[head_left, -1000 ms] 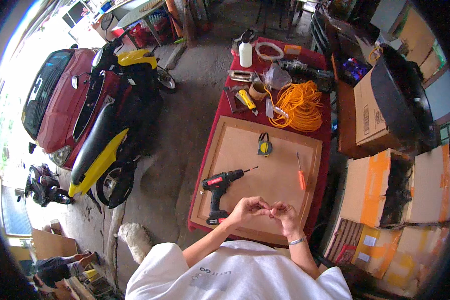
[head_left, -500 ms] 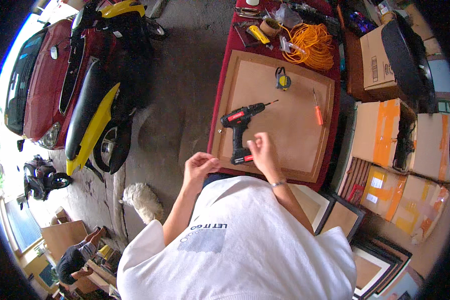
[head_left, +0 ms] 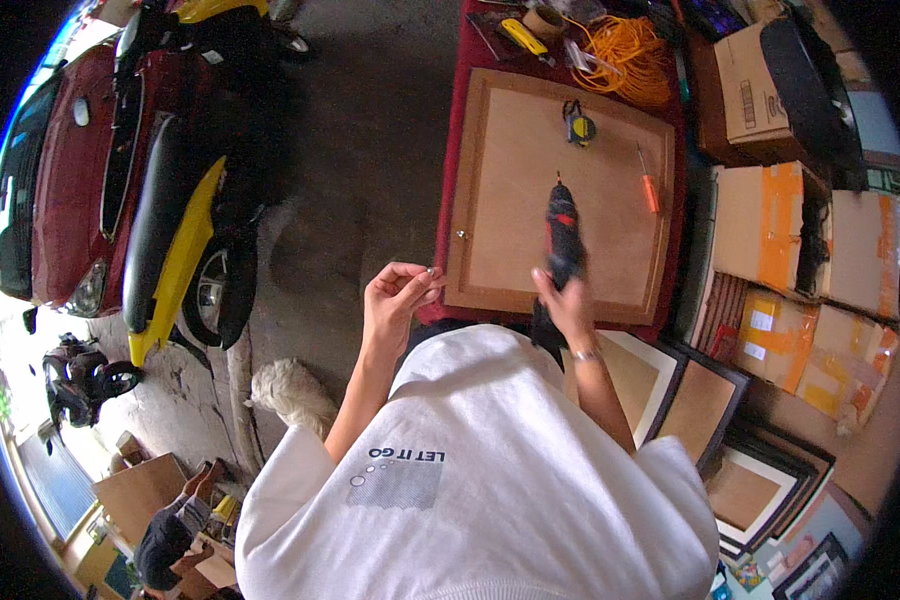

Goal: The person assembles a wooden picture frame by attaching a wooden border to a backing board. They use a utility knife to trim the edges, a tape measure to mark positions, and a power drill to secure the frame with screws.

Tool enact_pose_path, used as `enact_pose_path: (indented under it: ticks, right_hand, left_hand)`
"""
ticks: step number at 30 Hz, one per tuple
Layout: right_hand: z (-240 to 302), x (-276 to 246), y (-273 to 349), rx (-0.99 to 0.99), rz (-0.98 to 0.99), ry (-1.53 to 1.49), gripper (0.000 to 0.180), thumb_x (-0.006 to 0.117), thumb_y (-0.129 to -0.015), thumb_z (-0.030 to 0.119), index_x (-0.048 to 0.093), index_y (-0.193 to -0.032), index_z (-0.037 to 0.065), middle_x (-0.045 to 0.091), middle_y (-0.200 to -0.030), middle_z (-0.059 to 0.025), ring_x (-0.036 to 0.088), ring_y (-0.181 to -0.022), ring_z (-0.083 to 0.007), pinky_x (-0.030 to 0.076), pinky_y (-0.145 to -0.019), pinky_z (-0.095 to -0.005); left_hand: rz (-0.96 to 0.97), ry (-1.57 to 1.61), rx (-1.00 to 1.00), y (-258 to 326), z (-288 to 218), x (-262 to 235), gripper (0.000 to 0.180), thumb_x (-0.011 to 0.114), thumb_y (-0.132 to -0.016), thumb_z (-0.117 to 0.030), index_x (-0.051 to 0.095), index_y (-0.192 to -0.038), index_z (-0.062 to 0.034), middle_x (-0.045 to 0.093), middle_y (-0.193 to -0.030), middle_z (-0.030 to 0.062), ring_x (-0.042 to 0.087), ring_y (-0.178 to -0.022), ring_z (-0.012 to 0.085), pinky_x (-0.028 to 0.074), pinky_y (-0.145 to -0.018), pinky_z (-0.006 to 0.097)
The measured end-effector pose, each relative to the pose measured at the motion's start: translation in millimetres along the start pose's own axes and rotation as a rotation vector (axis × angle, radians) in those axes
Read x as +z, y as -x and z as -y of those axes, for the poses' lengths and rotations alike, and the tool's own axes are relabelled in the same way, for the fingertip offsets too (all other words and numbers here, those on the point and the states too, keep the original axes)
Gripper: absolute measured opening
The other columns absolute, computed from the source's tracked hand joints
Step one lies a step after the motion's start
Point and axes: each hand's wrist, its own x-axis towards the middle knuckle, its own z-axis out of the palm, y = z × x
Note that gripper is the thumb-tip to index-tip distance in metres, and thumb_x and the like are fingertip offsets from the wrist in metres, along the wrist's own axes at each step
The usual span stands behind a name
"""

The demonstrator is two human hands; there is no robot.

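My right hand (head_left: 567,308) is closed round the grip of a black and red cordless drill (head_left: 563,235). Motion smears the drill, whose bit points away from me over a brown framed board (head_left: 510,160). By the board's near left corner, my left hand (head_left: 398,302) pinches a tiny shiny metal piece, too small to name. A similar small metal piece (head_left: 461,235) rests on the board's left frame strip. Farther up the board lie a black and yellow tape measure (head_left: 582,128) and, to its right, a screwdriver (head_left: 650,190) with an orange handle.
Beyond the board, the red-covered table (head_left: 452,120) bears orange cord (head_left: 625,65), a yellow utility knife (head_left: 523,37) and a tape roll (head_left: 543,22). Cardboard boxes (head_left: 760,215) and picture frames (head_left: 705,400) stand right. A motorcycle (head_left: 185,240), white dog (head_left: 292,392) and another person (head_left: 170,540) are left.
My right hand has taken hold of the drill, which lay on the board, and swung it to point away. My left hand stays pinched near the table edge. The view has shifted slightly.
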Motion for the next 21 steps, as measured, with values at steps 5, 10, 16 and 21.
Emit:
enact_pose_path:
  ticks: [5,10,16,21]
  right_hand:
    - [21,-98,95,0.146,-0.220,-0.490,0.023,0.061,-0.096,0.007,0.057,-0.118,0.000,0.060,-0.084,-0.0043,0.055,-0.062,-0.0093,0.047,-0.055,-0.0253]
    - [-15,-149,147,0.252,-0.334,-0.350,0.013,0.055,-0.098,0.004,0.056,-0.109,-0.002,0.055,-0.076,-0.0039,0.052,-0.060,-0.0104,0.043,-0.056,-0.0263]
    - [-58,-211,178,0.553,-0.348,-0.339,0.012,0.058,-0.097,0.014,0.058,-0.098,0.001,0.054,-0.069,-0.0021,0.053,-0.060,-0.0108,0.043,-0.059,-0.0277]
    - [-120,-240,189,0.775,-0.261,-0.234,0.022,0.060,-0.098,0.021,0.060,-0.083,0.005,0.051,-0.061,0.0009,0.051,-0.056,-0.0099,0.041,-0.056,-0.0283]
  left_hand:
    - [0.125,-0.134,-0.049,-16,49,33,0.005,0.067,-0.092,-0.004,0.063,-0.094,-0.0014,0.068,-0.086,0.0067,0.068,-0.078,0.0138,0.058,-0.074,0.027]
    - [0.280,-0.341,-0.150,-33,111,98,0.009,0.070,-0.089,-0.005,0.064,-0.092,-0.0002,0.067,-0.087,0.0077,0.066,-0.084,0.0157,0.057,-0.078,0.031]
    - [0.427,-0.467,-0.261,-56,230,203,0.007,0.071,-0.088,-0.004,0.068,-0.089,0.0021,0.069,-0.082,0.0070,0.065,-0.076,0.0126,0.054,-0.071,0.025]
    - [0.353,-0.697,-0.232,-75,313,276,0.009,0.072,-0.085,-0.006,0.068,-0.089,0.0021,0.070,-0.081,0.0077,0.065,-0.072,0.0095,0.052,-0.064,0.026]
